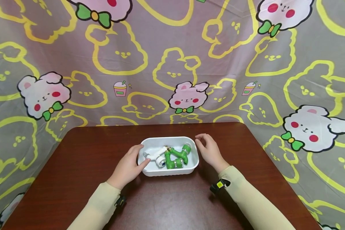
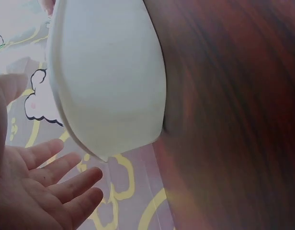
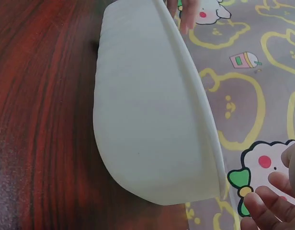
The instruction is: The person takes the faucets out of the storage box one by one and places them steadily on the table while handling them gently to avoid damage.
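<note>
A white tray (image 1: 169,172) stands on the table with plastic taps lying in it. A white tap (image 1: 153,157) lies at its left. Two green taps, an upper one (image 1: 181,154) and a lower one (image 1: 169,163), lie at its right with ribbed collars. My left hand (image 1: 129,166) is at the tray's left end, thumb over the rim in the head view. Its fingers look relaxed and spread in the left wrist view. Beside the tray's right end is my right hand (image 1: 210,151), fingers loosely bent around nothing. The wrist views show only the tray's outer wall (image 2: 109,81).
The dark red-brown wooden table (image 1: 172,204) extends around the tray. Behind it and along both sides hangs a grey curtain (image 1: 149,80) with yellow outlines and white cartoon animals. Dark bands are strapped at both wrists, the right one (image 1: 219,185) with a yellow mark.
</note>
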The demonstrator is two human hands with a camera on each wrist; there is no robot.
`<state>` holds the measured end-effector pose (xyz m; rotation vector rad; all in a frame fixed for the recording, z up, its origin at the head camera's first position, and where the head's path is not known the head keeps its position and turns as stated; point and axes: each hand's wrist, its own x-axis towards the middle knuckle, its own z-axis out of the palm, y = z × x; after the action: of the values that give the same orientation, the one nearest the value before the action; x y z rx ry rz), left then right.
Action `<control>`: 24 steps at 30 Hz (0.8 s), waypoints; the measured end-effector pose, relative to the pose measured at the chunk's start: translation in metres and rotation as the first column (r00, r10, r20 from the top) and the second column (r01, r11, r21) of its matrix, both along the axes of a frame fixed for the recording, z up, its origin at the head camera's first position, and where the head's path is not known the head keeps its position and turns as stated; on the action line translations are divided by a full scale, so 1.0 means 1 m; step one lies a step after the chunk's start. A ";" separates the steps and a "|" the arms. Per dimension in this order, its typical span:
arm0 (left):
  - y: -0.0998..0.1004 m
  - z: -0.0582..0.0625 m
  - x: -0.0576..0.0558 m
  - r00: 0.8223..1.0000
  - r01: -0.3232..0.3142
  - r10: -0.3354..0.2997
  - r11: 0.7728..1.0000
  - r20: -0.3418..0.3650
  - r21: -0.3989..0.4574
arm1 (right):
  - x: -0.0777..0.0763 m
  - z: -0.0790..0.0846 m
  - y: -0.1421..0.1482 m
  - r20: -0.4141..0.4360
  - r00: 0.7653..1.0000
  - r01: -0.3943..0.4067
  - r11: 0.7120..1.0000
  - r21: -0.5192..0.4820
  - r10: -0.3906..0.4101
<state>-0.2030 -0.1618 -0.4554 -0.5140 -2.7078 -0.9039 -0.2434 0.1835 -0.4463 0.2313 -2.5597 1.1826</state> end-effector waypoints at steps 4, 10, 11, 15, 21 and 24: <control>0.001 -0.002 -0.001 1.000 0.008 -0.008 1.000 0.008 -0.007 | -0.001 0.002 -0.001 -0.021 1.000 -0.006 1.000 0.011 0.006; 0.000 -0.006 -0.003 1.000 0.005 -0.005 1.000 0.031 -0.030 | -0.003 0.003 -0.003 -0.027 1.000 -0.014 1.000 0.018 0.015; 0.000 -0.007 -0.003 0.999 0.006 -0.005 0.999 0.032 -0.035 | -0.003 0.004 -0.004 -0.025 1.000 -0.016 1.000 0.016 0.017; 0.000 -0.009 -0.004 1.000 0.009 -0.008 0.999 0.029 -0.051 | -0.005 0.006 -0.005 -0.029 0.999 -0.024 0.999 0.022 0.025; 0.000 -0.012 -0.005 1.000 0.014 -0.013 0.997 0.009 -0.076 | -0.005 0.010 -0.010 -0.031 0.998 -0.049 0.998 0.033 0.050; 0.001 -0.012 -0.005 1.000 0.015 -0.014 0.996 0.008 -0.084 | -0.004 0.012 -0.013 -0.035 0.997 -0.064 0.996 0.055 0.066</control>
<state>-0.2081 -0.1613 -0.4677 -0.5493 -2.7613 -0.7996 -0.2476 0.1703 -0.4340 0.3484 -2.5720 1.1228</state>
